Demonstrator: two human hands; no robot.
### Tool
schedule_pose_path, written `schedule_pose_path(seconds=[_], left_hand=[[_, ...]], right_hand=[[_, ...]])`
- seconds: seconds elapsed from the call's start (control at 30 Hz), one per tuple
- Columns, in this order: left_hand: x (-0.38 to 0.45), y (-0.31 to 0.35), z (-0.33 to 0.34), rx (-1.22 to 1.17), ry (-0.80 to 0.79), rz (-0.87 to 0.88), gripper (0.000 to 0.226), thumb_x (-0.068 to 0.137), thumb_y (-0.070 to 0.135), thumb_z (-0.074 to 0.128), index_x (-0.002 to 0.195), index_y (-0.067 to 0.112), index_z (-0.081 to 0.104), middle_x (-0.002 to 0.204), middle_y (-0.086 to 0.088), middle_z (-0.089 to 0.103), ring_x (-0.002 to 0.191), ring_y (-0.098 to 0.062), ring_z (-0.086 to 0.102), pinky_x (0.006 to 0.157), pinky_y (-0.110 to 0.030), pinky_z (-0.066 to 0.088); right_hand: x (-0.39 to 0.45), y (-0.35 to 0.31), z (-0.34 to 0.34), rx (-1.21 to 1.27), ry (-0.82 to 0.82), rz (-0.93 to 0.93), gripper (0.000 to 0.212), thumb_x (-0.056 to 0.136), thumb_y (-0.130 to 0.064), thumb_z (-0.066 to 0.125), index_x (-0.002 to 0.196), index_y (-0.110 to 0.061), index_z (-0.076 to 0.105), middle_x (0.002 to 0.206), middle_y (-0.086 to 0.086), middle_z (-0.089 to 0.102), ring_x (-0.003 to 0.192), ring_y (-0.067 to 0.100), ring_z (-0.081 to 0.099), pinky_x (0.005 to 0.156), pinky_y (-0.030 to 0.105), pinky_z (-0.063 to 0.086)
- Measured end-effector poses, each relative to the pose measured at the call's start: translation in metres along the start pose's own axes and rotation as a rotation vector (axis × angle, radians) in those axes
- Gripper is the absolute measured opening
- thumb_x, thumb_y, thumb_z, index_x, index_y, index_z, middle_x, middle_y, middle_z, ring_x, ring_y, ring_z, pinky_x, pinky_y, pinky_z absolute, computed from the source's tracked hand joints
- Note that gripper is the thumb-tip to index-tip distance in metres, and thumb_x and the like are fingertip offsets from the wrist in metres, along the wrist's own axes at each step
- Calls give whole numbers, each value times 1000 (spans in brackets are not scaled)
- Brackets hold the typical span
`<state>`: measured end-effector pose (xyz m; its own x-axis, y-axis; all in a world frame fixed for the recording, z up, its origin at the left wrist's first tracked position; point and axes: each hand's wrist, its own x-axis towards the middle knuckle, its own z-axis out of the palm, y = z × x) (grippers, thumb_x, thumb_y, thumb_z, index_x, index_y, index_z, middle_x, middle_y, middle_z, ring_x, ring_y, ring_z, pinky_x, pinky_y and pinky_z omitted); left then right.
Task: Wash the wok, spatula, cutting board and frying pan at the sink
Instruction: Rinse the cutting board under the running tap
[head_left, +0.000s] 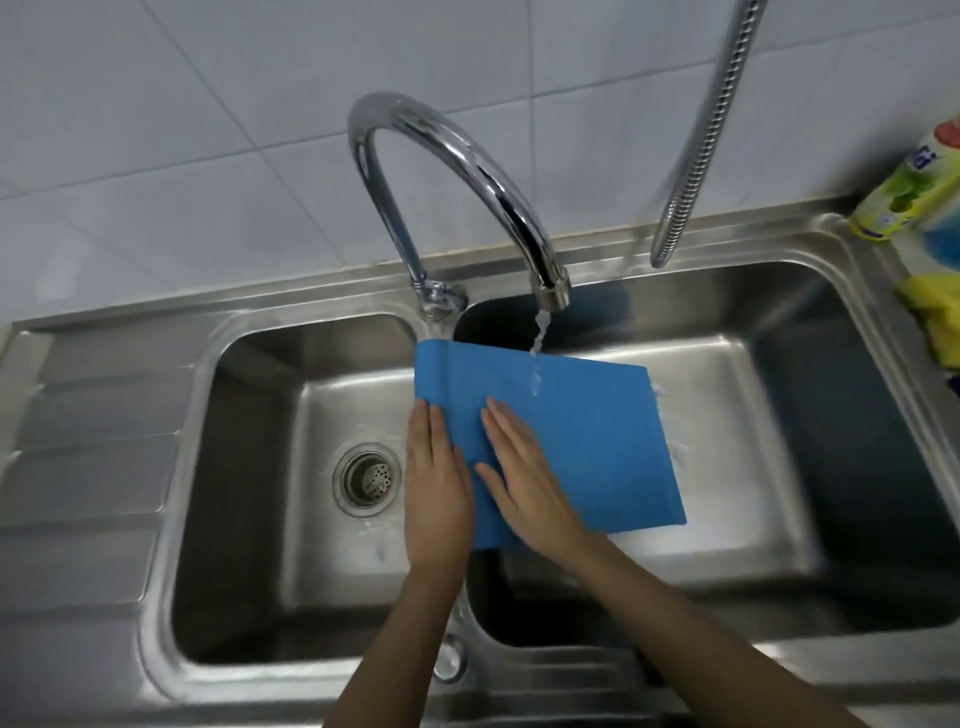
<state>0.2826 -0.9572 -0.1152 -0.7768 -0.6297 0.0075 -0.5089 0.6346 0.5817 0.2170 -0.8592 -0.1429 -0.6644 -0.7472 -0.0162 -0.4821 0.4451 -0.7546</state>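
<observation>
The sink's (623, 260) left basin (249, 467) lies open around its drain (367, 479). Over the divider, the faucet (457, 171) arches above the blue cutting board (582, 441), which covers the right basin's left half; a hose (701, 145) hangs at the back rim.

Single head cam, wide-angle, looked steeply down from close above the double sink (519, 675); faucet (447, 156) and tiled wall (208, 130) sat at far edge.

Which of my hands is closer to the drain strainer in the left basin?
Left. Your left hand lies on the blue cutting board's left edge, just right of the drain strainer. Your right hand rests flat farther right on the board.
</observation>
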Motion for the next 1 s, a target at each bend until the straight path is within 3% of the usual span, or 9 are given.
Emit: schedule_pose_path(seconds=[0.27, 0.33, 0.47, 0.53, 0.67, 0.8, 0.87, 0.93, 1.0], left_hand=[[2, -6, 5, 17, 35, 15, 53, 99, 2, 44, 149, 1, 27, 158, -13, 23, 146, -22, 22, 119, -37, 24], [1, -7, 5, 31, 37, 13, 53, 100, 4, 43, 150, 2, 25, 159, -12, 22, 146, -22, 21, 119, -35, 21], [1, -7, 6, 66, 50, 9, 52, 100, 4, 44, 150, 1, 27, 159, -11, 23, 146, -23, 23, 119, -32, 18], [0, -7, 5, 62, 47, 15, 53, 100, 4, 44, 150, 1, 27, 159, -11, 24, 146, -23, 23, 119, -32, 19], [1, -7, 4, 67, 54, 18, 52, 100, 5, 44, 150, 1, 28, 158, -11, 24, 146, -23, 23, 119, -33, 21], [-1, -4, 2, 53, 39, 30, 53, 100, 4, 43, 150, 0, 26, 159, -13, 23, 147, -23, 22, 119, -36, 21], [-1, -4, 1, 4, 7, 10, 53, 101, 6, 39, 151, 3, 22, 160, -10, 18, 148, -20, 17, 121, -35, 18], [0, -5, 1, -28, -4, 1, 52, 102, 10, 36, 151, 1, 21, 160, -11, 18, 149, -22, 16, 122, -37, 18], [0, -6, 1, 11, 12, 7, 52, 101, 8, 40, 150, 1, 24, 160, -12, 20, 148, -23, 19, 121, -35, 19]], right_hand=[[65, 44, 1, -180, 0, -122, 60, 99, -48, 23, 152, -22, 9, 160, 1, -4, 148, 19, -5, 120, 42, -1], [55, 71, 0, -147, 39, 72, 64, 98, -52, 24, 152, -24, 6, 159, -1, -7, 148, 19, -7, 119, 39, -6], [6, 123, 0, -44, 247, 856, 72, 98, -52, 26, 150, -4, 12, 158, 19, 9, 147, 31, 7, 119, 46, 5], [-12, 124, 1, -24, 272, 998, 75, 98, -51, 28, 148, 3, 14, 156, 24, 12, 145, 34, 11, 117, 48, 11], [-18, 75, 17, -40, 216, 859, 74, 99, -51, 25, 150, -1, 6, 159, 16, 3, 147, 29, 1, 118, 47, 2], [-20, 17, 25, -111, 50, 191, 65, 98, -54, 12, 151, -19, -2, 160, -1, -6, 147, 15, -10, 118, 37, -10], [-18, 6, 22, -179, -28, 0, 60, 100, -50, 10, 152, -22, -3, 160, -3, -8, 147, 15, -11, 119, 39, -9], [-18, 9, 17, -238, -68, -18, 64, 97, -56, 7, 151, -25, -6, 160, -2, -12, 147, 15, -14, 119, 40, -8], [-24, 25, 14, -264, -95, 173, 76, 90, -69, 3, 151, -26, -11, 159, 0, -17, 146, 18, -18, 118, 42, -8]])
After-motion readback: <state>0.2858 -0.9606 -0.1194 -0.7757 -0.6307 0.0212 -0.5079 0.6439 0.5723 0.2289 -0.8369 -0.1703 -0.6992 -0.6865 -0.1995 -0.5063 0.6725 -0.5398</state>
